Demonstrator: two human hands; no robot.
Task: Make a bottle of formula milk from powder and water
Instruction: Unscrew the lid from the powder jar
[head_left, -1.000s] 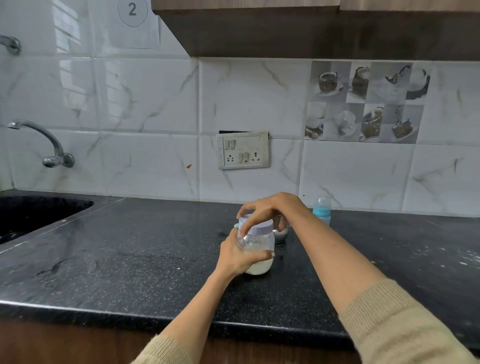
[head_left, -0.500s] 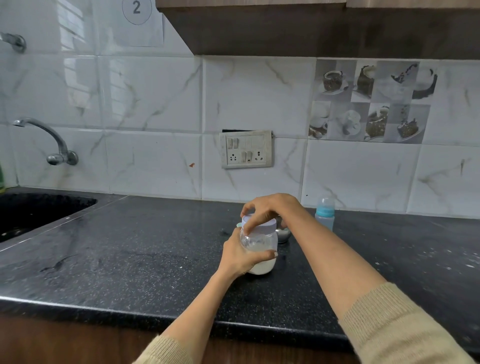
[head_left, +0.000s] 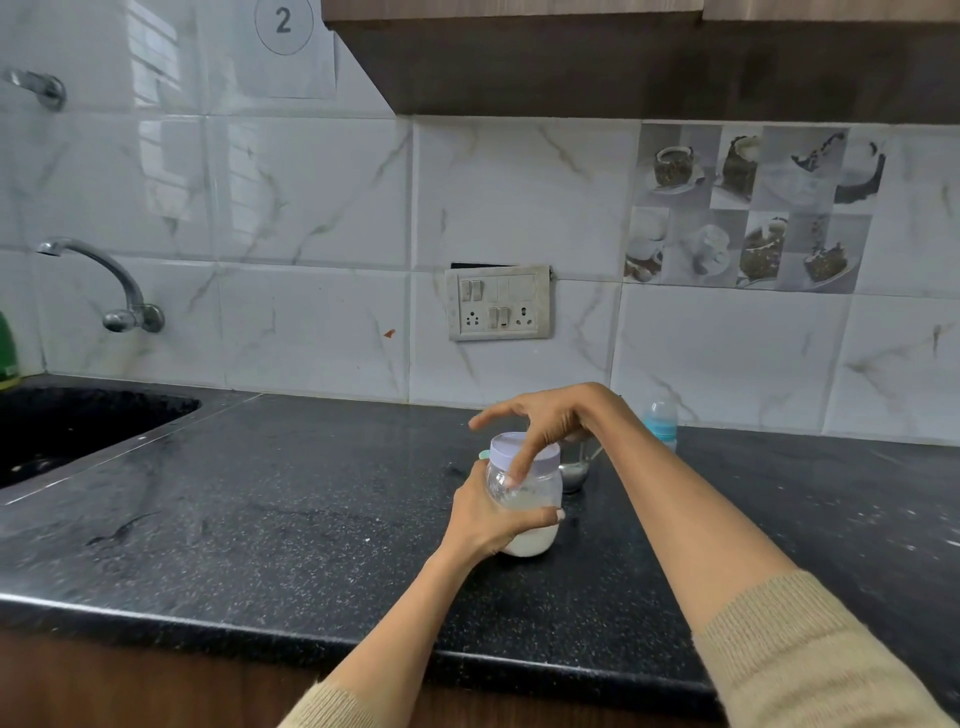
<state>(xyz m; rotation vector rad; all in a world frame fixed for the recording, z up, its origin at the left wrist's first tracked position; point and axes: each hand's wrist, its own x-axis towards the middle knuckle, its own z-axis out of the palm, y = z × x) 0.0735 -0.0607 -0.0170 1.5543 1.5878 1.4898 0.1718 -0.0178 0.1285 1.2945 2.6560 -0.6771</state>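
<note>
A clear jar (head_left: 535, 506) of white powder with a pale lavender lid (head_left: 503, 450) stands on the black countertop (head_left: 291, 519). My left hand (head_left: 480, 522) grips its body from the left. My right hand (head_left: 553, 415) hovers over the lid, forefinger stretched out to the left, one finger reaching down across the lid's front edge. A baby bottle (head_left: 661, 422) with a blue collar stands at the back by the wall, partly hidden by my right forearm. A small glass bowl (head_left: 574, 472) sits just behind the jar.
A dark sink (head_left: 67, 426) is set into the counter at far left under a wall tap (head_left: 104, 280). A switch and socket plate (head_left: 498, 302) is on the tiled wall. A wooden cabinet (head_left: 649, 57) hangs overhead. A small teal thing (head_left: 484, 454) peeks out behind the jar.
My right hand, curled round the lid before, has spread its fingers and lifted slightly off it. My left hand still holds the jar in the same place.
</note>
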